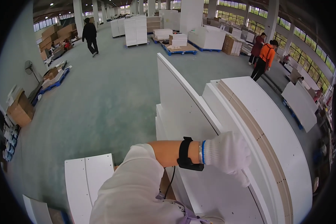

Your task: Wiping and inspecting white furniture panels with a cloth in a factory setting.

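Observation:
My left hand [229, 153], in a white knitted glove with a blue cuff, reaches across to the right. It is closed over the upper edge of a large white panel [183, 97] that stands on edge and is tilted. The fingertips point down and are partly hidden. A black band [185, 153] is round the wrist. Just right of the hand is a stack of white boards [265, 119], with a brown strip [257, 130] dotted with dark holes along it. My right hand is out of view.
White drilled boards [89, 183] lie at the lower left. A cardboard box [21, 110] and a fan [29, 67] stand along the left wall. Loaded blue pallets [179, 49] are at the back. One person [89, 35] walks far left; two others, one in orange [267, 54], are at the right.

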The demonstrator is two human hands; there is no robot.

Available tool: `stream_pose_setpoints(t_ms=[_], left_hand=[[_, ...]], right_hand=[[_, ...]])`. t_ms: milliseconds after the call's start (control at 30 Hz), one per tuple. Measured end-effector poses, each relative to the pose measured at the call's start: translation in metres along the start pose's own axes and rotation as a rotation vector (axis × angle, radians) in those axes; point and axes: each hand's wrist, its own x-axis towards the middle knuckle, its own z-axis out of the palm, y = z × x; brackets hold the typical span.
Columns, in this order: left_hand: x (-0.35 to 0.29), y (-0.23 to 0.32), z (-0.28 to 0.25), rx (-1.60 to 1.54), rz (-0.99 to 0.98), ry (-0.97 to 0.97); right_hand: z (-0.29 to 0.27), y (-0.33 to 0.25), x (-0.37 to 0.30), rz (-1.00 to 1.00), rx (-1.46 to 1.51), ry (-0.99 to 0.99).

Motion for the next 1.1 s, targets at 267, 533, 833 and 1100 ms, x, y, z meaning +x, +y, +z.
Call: stream_pose_setpoints(t_ms=[267, 533, 833, 1100], left_hand=[[0.016, 0.033, -0.050, 0.071, 0.049, -0.011], [0.023, 0.030, -0.053, 0.133, -0.070, -0.177], [0.012, 0.015, -0.011, 0.011, -0.117, -0.409], [-0.005, 0.008, 0.083, -0.060, -0.217, -0.672]], right_hand=[[0.012, -0.004, 0.001, -0.012, 0.033, -0.125], [0.017, 0.003, -0.008, -0.003, 0.071, -0.185], [0.023, 0.014, -0.030, 0.037, 0.122, -0.211], [0.013, 0.023, -0.039, 0.095, 0.153, -0.231]])
